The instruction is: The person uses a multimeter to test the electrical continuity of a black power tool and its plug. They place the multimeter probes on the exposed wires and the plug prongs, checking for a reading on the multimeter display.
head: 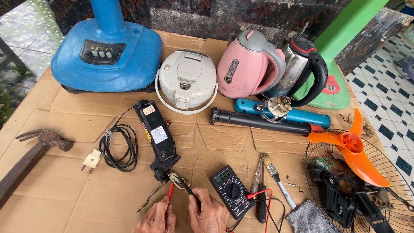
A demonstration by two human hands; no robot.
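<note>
Two probes on one black appliance body, cardboard-covered worktop.

Left hand (pixel 157 219) pinches one red probe (pixel 170 194) in its grip; right hand (pixel 208 214) pinches one black probe (pixel 188 190). Both tips meet the terminals of the black appliance body (pixel 157 137) (lying mid-worktop, cord (pixel 117 149) coiled to its left). One multimeter (pixel 232 191) sits just right of the right hand. Behind: two kettles (pixel 250 64), one white cooker (pixel 186 80).

multimeter screen (pixel 224 174): small grey rectangle, top of meter | labels (pixel 158 134): white and yellow, on black device
</note>
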